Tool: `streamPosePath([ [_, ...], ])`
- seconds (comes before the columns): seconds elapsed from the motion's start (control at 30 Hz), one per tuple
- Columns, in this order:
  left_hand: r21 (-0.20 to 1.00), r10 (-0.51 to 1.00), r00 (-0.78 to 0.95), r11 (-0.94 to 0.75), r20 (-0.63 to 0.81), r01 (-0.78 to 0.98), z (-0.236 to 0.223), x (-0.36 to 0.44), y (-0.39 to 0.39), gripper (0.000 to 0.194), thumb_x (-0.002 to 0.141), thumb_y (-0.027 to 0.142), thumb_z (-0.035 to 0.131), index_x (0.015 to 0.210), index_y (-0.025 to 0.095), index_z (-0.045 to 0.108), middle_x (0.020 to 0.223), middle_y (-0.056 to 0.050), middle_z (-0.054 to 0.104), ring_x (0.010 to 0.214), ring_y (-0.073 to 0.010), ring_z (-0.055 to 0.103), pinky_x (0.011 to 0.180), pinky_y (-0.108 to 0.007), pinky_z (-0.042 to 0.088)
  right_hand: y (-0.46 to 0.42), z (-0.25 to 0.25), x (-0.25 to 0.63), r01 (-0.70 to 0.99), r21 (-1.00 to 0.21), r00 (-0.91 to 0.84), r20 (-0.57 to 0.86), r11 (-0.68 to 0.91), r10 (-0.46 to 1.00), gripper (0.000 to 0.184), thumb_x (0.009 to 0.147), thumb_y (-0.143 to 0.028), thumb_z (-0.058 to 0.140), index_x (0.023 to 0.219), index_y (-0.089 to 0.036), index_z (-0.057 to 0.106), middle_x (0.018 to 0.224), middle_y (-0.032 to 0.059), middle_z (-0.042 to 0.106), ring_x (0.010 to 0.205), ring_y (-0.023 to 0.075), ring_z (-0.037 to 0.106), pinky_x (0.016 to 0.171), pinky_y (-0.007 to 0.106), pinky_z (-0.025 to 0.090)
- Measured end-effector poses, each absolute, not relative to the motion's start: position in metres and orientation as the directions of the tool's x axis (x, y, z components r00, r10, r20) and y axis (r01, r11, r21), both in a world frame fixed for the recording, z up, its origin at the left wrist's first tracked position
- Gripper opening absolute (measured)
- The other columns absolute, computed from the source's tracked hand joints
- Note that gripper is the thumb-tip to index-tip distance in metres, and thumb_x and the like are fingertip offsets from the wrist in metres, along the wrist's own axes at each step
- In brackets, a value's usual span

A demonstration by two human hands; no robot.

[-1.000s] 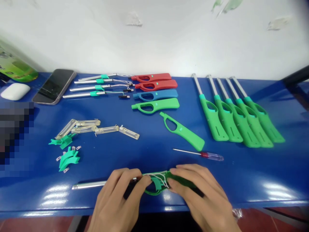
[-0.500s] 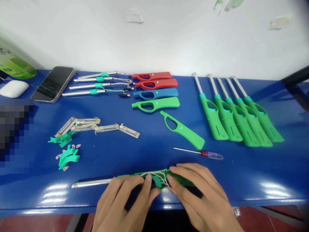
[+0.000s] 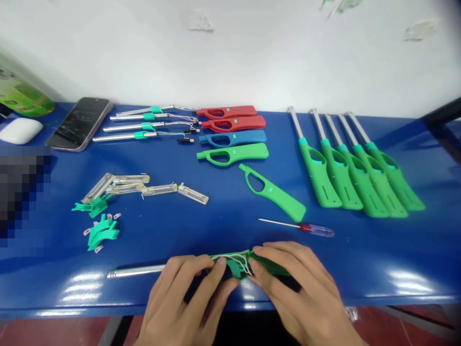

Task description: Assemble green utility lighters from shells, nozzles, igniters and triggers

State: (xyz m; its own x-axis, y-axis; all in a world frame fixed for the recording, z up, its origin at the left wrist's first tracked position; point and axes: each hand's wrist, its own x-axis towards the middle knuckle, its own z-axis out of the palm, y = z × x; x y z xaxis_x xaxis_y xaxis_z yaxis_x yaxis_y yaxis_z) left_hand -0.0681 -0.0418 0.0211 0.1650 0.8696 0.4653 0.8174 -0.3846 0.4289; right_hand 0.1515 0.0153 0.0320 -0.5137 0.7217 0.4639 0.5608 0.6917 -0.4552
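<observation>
At the table's front edge lies an opened green stick lighter (image 3: 235, 269), its metal tube (image 3: 137, 272) pointing left. White wires (image 3: 237, 257) loop across its open body beside a teal trigger piece. My left hand (image 3: 185, 293) grips the body near the tube end, thumb by the wires and fingers over the far side. Around the handle end, my right hand (image 3: 306, 288) is closed, with thumb and index fingertips at the wires. The fingers hide much of the inside. Beyond them lie a screwdriver (image 3: 297, 226) and a loose green handle shell (image 3: 272, 191).
Several finished-looking green lighters (image 3: 320, 178) lie at right. Red shells (image 3: 230, 112), a blue shell (image 3: 234, 138) and wired metal tubes (image 3: 126, 138) lie at the back. Clear fuel tanks (image 3: 160, 191) and teal triggers (image 3: 103, 233) are at left, near a phone (image 3: 79, 124) and white case (image 3: 20, 130).
My left fingers have shifted slightly and now cover more of the lighter's green body near the tube. My right hand stays almost still on the handle end.
</observation>
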Motion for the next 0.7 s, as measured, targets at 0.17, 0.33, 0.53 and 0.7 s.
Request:
streamPosePath([
  [0.17, 0.468, 0.893, 0.168, -0.37, 0.419, 0.802, 0.0256, -0.0698, -0.0401, 0.017, 0.096, 0.009, 0.074, 0.113, 0.011, 0.072, 0.105, -0.008, 0.067, 0.095, -0.0168, 0.062, 0.085, -0.032, 0.055, 0.0142, 0.0312, 0.1519, 0.569, -0.456, -0.507, 0.462, 0.685, 0.728, 0.012, 0.101, -0.013, 0.069, 0.106, -0.016, 0.079, 0.106, 0.0061, 0.08, 0.103, 0.0197, 0.071, 0.091, 0.035, 0.058],
  [0.33, 0.42, 0.893, 0.169, -0.354, 0.416, 0.836, 0.0281, -0.0693, -0.0415, 0.015, 0.097, 0.011, 0.073, 0.112, 0.014, 0.071, 0.106, -0.006, 0.07, 0.1, -0.0185, 0.064, 0.089, -0.033, 0.054, 0.0148, 0.0331, 0.1522, 0.564, -0.476, -0.507, 0.447, 0.675, 0.737, 0.011, 0.103, -0.016, 0.067, 0.107, -0.018, 0.077, 0.108, 0.0048, 0.08, 0.104, 0.0203, 0.073, 0.093, 0.037, 0.057],
  [0.53, 0.477, 0.913, 0.096, -0.295, 0.397, 0.828, 0.031, -0.0709, -0.0415, 0.015, 0.101, 0.009, 0.066, 0.114, 0.016, 0.071, 0.108, -0.006, 0.066, 0.096, -0.0151, 0.066, 0.093, -0.03, 0.056, 0.0143, 0.0331, 0.1543, 0.578, -0.475, -0.515, 0.419, 0.664, 0.748, 0.014, 0.104, -0.016, 0.066, 0.107, -0.021, 0.078, 0.11, 0.0022, 0.08, 0.105, 0.0186, 0.073, 0.092, 0.034, 0.058],
  [0.7, 0.462, 0.924, 0.163, -0.319, 0.347, 0.827, 0.0307, -0.0766, -0.0401, 0.023, 0.102, 0.001, 0.057, 0.116, 0.016, 0.069, 0.108, -0.005, 0.064, 0.097, -0.0151, 0.065, 0.091, -0.029, 0.057, 0.0135, 0.032, 0.1523, 0.57, -0.496, -0.476, 0.45, 0.655, 0.756, 0.013, 0.1, -0.011, 0.07, 0.103, -0.019, 0.08, 0.107, 0.0038, 0.08, 0.103, 0.0181, 0.072, 0.092, 0.033, 0.059],
])
